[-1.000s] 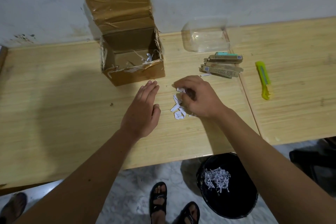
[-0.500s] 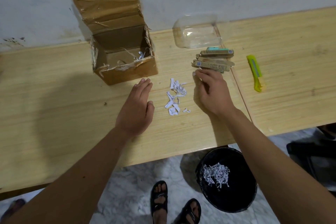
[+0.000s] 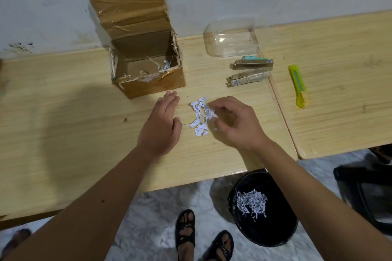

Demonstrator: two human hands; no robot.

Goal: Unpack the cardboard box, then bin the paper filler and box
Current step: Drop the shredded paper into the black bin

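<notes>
An open cardboard box (image 3: 148, 85) with torn tape and a raised flap stands on the wooden table (image 3: 63, 133); a few paper strips lie inside. A small heap of white paper shreds (image 3: 200, 115) lies on the table between my hands. My left hand (image 3: 162, 125) rests flat, fingers together, just left of the heap. My right hand (image 3: 235, 123) curls over the heap's right side, fingertips touching the shreds. A black bin (image 3: 263, 210) on the floor below holds more shredded paper.
A clear plastic tub (image 3: 231, 38), several slim packets (image 3: 250, 72) and a yellow-green box cutter (image 3: 298, 85) lie at the back right. A second table (image 3: 339, 112) adjoins on the right. My sandalled feet (image 3: 201, 237) and a dark chair (image 3: 364, 193) are below.
My right hand came back from near the packets to the paper heap and curled its fingers onto the shreds. My left hand stayed flat beside the heap.
</notes>
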